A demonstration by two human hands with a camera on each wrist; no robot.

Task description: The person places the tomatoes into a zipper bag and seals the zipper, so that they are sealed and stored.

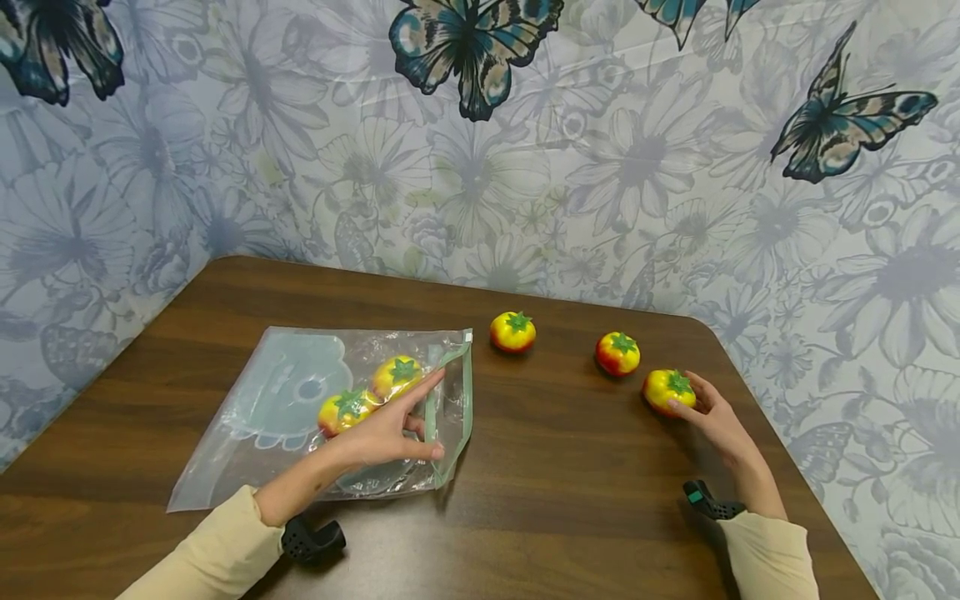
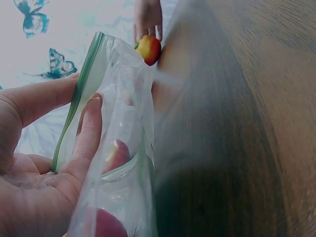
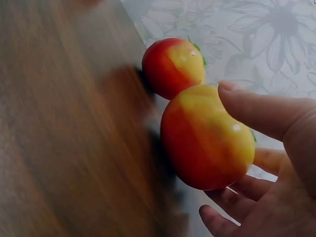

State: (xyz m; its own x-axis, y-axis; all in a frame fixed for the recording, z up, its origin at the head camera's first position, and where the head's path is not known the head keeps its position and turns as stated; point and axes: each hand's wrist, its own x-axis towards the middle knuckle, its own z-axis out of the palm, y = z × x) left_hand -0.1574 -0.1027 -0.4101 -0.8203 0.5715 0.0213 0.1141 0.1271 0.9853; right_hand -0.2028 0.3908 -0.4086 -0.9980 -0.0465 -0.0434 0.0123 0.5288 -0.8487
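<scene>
Plastic bag (image 1: 288, 425) is lying on the desk (image 1: 558, 492), its mouth (image 1: 468, 379) apparently being propped for access by the extended left hand (image 1: 386, 436), the right hand (image 1: 717, 421) grasping a yellow-red fruit (image 1: 663, 391) farther right.

head: left hand (image 1: 382, 433) covers part of bag (image 1: 217, 479); sleeves (image 1: 225, 546) cut by bottom edge, three butterflies (image 1: 476, 50) by top | left wrist: table (image 2: 237, 123) partly blurred; lower bagged fruit (image 2: 107, 223) cut by bottom edge | right wrist: near fruit (image 3: 205, 138) hides part of far fruit (image 3: 170, 66); right hand (image 3: 294, 185) cut by right edge; red patch (image 3: 89, 2) at top edge unidentifiable
</scene>
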